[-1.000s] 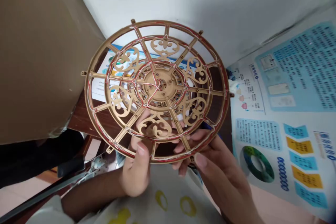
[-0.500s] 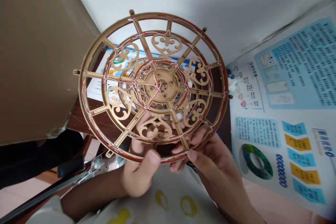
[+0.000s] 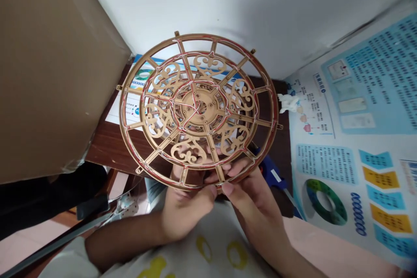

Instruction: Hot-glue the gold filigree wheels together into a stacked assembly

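Note:
A round gold openwork frame (image 3: 202, 115) with spokes, concentric rings and heart-shaped scrolls is held up, tilted, over the table. Red and white wires run along its rings and gather at the hub. My left hand (image 3: 187, 208) grips the near rim, thumb on top and fingers underneath. Close to it on the right, my right hand (image 3: 257, 200) pinches the same rim, its thumb by the end of a spoke. The fingers of both hands show partly through the openings. Beneath the frame, more gold ringed parts with similar scrollwork show through the gaps.
A dark brown table (image 3: 107, 147) bears a printed sheet (image 3: 122, 108) at left. To the right are a blue tool (image 3: 273, 171), perhaps a glue gun, and a small white figure (image 3: 288, 103). A cardboard panel (image 3: 48, 74) and a printed board (image 3: 345, 139) stand at the sides.
The frame has moved lower and farther from my view. My left thumb has slid right along the rim, close to my right thumb. The blue tool and white figure show more fully.

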Available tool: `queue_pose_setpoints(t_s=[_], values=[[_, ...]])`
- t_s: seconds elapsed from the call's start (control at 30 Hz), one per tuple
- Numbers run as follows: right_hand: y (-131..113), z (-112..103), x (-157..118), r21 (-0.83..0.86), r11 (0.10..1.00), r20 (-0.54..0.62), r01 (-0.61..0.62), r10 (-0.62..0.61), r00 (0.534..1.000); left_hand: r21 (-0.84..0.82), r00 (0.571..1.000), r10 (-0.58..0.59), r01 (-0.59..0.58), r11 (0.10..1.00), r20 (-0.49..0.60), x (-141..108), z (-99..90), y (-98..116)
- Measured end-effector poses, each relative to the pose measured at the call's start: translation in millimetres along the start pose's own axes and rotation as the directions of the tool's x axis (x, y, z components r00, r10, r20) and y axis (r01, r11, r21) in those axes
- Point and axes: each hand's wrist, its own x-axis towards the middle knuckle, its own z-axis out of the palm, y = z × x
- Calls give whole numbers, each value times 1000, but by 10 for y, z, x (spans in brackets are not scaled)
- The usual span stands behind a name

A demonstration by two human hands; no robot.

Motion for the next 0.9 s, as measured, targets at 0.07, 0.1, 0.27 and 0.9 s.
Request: queue_pose_setpoints(t_s=[0.07, 0.1, 0.27, 0.9], values=[[-20, 4, 7, 26, 999, 31, -22, 21, 999, 18, 1000, 2, -2, 1000, -22, 11, 8, -4], [-27, 7, 10, 33, 999, 43, -31, 30, 999, 24, 1000, -1, 2, 1000, -30, 16, 13, -5], [-19, 19, 11, 57, 998, 25, -28, 27, 999, 46, 999, -9, 10, 999, -42, 29, 36, 1], [-20, 41, -15, 59, 998, 32, -35, 33, 999, 3, 997, -71, 71, 997, -36, 11, 47, 20]])
